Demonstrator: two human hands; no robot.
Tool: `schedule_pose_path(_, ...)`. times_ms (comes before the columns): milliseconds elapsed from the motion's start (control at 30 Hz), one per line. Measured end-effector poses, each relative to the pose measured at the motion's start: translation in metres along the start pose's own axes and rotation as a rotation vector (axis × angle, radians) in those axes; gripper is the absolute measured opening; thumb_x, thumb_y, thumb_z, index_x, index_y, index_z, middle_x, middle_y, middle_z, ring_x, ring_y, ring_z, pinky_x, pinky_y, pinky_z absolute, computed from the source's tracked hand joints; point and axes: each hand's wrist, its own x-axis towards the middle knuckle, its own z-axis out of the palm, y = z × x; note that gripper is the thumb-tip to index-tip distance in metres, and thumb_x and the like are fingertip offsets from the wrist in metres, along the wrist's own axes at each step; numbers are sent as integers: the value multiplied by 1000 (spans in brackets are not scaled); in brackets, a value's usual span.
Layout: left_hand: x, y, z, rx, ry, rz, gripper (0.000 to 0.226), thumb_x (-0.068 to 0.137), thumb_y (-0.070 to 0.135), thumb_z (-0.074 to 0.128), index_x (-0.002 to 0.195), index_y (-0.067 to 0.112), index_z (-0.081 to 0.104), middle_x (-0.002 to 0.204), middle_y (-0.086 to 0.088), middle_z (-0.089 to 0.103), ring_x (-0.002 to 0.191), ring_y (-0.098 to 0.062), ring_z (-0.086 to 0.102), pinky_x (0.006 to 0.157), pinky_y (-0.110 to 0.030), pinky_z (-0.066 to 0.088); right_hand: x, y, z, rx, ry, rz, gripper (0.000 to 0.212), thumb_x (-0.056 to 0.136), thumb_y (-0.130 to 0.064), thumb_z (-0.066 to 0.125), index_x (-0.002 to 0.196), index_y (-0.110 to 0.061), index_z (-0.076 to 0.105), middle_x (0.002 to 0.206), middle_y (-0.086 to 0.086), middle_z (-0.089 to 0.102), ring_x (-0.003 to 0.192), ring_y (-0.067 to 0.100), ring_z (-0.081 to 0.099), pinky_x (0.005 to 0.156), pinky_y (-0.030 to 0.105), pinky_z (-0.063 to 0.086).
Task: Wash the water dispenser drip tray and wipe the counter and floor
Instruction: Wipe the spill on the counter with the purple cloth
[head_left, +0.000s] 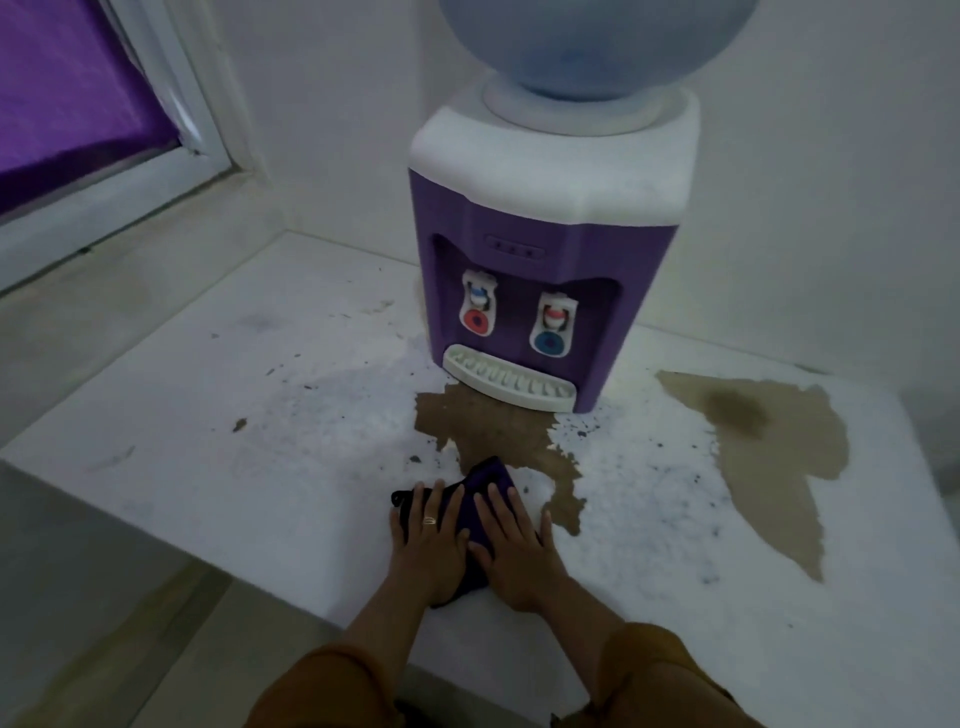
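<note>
A purple and white water dispenser stands at the back of the white counter, with a blue bottle on top. Its white slotted drip tray sits in place at the base, under a red tap and a blue tap. A brown stain spreads out from the tray. A dark purple cloth lies at the stain's near edge. My left hand and my right hand press flat on the cloth, side by side, fingers spread.
A second, larger brown patch covers the counter's right side. Dark specks dot the surface around the dispenser. A window with a white frame and purple covering is at the left. The counter's front edge runs just under my forearms, with floor below.
</note>
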Motion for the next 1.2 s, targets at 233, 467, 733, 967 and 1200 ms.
schedule_pose_path(233,0,37,17,68,-13,65,56,103,36,13,152,24,-12,159,-1,-20,146,-25,-22,116,-50,-13,-24,37,-4,-22,71,76,56,99,-48,2,139,-29,35,129,-6,63,123,14,40,84,50,53)
schedule_pose_path(467,-4,32,32,84,191,149,51,84,31,34,133,18,43,133,-5,60,129,-23,34,104,-52,38,-23,36,-7,56,26,64,57,98,-50,1,129,-26,43,126,-8,65,121,15,54,78,48,55)
schedule_pose_path(733,23,33,14,49,42,191,88,68,48,-19,152,25,-5,160,8,-13,142,-12,-25,118,-47,-3,0,37,-24,-26,-66,60,78,91,-58,-11,147,-17,27,151,1,36,139,27,36,100,59,37)
schedule_pose_path(967,60,32,-11,83,-23,281,55,103,32,18,153,25,-3,161,9,-11,147,-16,-18,118,-50,-4,23,37,-21,10,-23,141,94,81,-65,-22,149,-21,27,155,-2,24,145,27,21,104,62,28)
schedule_pose_path(1200,68,33,-18,55,-112,320,55,103,30,19,153,24,-5,160,8,-12,147,-18,-21,117,-52,-8,22,33,-28,70,-121,151,121,40,-72,-42,150,-31,-12,159,-8,-19,140,13,-28,114,54,-10)
